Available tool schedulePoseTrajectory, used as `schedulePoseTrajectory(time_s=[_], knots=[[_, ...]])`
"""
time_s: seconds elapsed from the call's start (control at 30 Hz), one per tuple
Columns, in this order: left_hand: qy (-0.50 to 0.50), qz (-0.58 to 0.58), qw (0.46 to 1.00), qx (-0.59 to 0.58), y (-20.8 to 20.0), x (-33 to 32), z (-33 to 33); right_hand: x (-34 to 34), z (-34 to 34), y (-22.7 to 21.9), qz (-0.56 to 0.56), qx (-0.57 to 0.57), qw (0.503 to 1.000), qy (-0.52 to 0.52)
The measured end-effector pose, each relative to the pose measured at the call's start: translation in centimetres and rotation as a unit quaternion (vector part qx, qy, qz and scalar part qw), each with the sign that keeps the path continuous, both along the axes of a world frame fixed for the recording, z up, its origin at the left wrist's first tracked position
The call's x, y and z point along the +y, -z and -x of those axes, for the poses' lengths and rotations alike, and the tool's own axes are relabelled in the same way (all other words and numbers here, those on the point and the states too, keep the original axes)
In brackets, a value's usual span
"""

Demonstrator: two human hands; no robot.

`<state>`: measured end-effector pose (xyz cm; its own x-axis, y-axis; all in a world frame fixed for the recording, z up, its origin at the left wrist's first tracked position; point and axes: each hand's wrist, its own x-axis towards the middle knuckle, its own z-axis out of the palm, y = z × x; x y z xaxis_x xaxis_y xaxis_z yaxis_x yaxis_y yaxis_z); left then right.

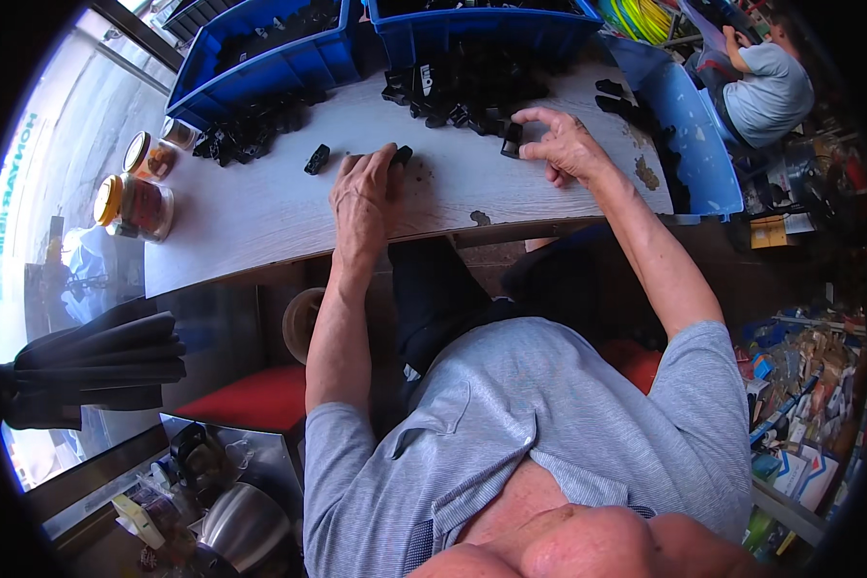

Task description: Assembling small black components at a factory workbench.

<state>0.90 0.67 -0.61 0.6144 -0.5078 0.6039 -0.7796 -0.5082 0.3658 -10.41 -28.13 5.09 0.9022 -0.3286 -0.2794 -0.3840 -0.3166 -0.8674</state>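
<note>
My left hand (359, 197) rests low over the white table, its fingers closed on a small black plastic part (403, 154) that shows past the fingertips. To the right, my right hand (568, 149) pinches a black plastic piece (512, 141) between thumb and forefinger, next to the pile. A single loose black part (317, 159) lies just left of my left hand. Beyond my hands spreads a heap of black plastic parts (462, 91), and a smaller heap (246, 135) lies farther left. The exact kind of these parts is too small to tell.
Two blue bins (260, 72) of black parts stand at the back, one right of the other. A light-blue tub (689, 125) adjoins the table's right edge. Lidded jars (144, 207) line the left edge. A seated person (766, 91) is at far right.
</note>
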Motion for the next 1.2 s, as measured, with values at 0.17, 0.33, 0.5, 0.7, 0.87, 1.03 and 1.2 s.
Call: schedulePoseTrajectory(time_s=[0.17, 0.33, 0.5, 0.7, 0.87, 1.03, 1.2], knots=[[-0.001, 0.008, 1.000, 0.005, 0.1, 0.1, 0.0, 0.2, -0.3, 0.5, 0.008, 0.014, 1.000, -0.008], [0.052, 0.154, 0.974, 0.156, 0.6, -2.1, 1.5, 0.9, 0.1, 0.1, 0.030, -0.008, 0.999, -0.010], [0.088, 0.206, 0.959, 0.174, 0.1, -6.6, 3.6, 1.8, -0.1, -0.6, 0.056, 0.016, 0.998, -0.027], [0.097, 0.040, 0.991, 0.086, -0.5, -8.8, 3.9, 1.4, -0.6, 0.2, 0.053, 0.039, 0.997, -0.036], [0.096, 0.030, 0.993, 0.063, -0.5, -8.9, 4.2, 1.4, -0.5, 0.7, 0.069, 0.017, 0.997, -0.042], [0.101, 0.031, 0.993, 0.054, -0.7, -8.9, 4.3, 1.9, -0.6, 0.4, 0.072, 0.002, 0.996, -0.060], [0.125, 0.035, 0.990, 0.050, -0.6, -9.6, 4.1, 1.2, -0.5, 0.4, 0.094, 0.027, 0.994, -0.057]])
